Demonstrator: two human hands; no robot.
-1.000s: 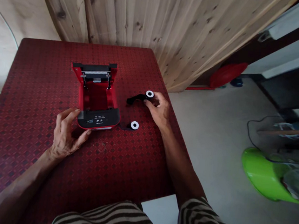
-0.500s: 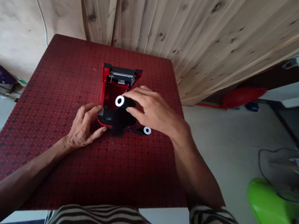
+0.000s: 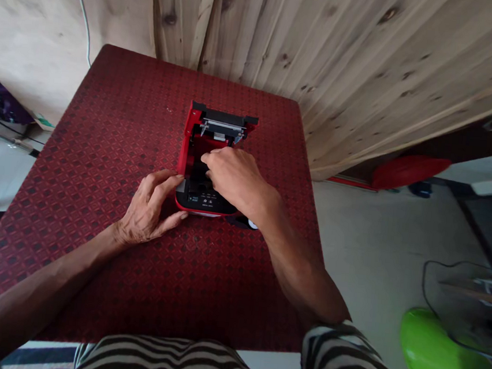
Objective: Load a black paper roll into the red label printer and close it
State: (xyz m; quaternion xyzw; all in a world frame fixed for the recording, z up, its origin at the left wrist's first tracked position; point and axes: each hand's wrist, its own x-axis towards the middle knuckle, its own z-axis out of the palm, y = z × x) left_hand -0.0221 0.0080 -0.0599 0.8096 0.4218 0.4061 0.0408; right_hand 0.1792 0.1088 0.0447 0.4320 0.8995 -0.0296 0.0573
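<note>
A red and black label printer (image 3: 206, 204) stands on the table with its lid (image 3: 224, 118) tipped up at the back. My left hand (image 3: 151, 201) grips the printer's front left corner, fingers on top and thumb low against the front. Reaching into the open bay, my right hand (image 3: 238, 175) has its fingers curled around a black roll (image 3: 203, 173), most of which is dark or hidden by the hand. A second dark roll with a white core (image 3: 252, 224) lies beside the printer's front right corner, partly covered by my right wrist.
The table (image 3: 117, 114) has a red patterned cover. Behind it rises a wooden plank wall (image 3: 328, 53). On the floor to the right are a green plastic object (image 3: 434, 353) and a red one (image 3: 408, 172). A pale cable (image 3: 82, 9) hangs at the upper left.
My right hand has lowered the black roll from above the printer into its bay, and the roll's white end no longer shows. The left hand keeps its place at the corner. The view has shifted slightly.
</note>
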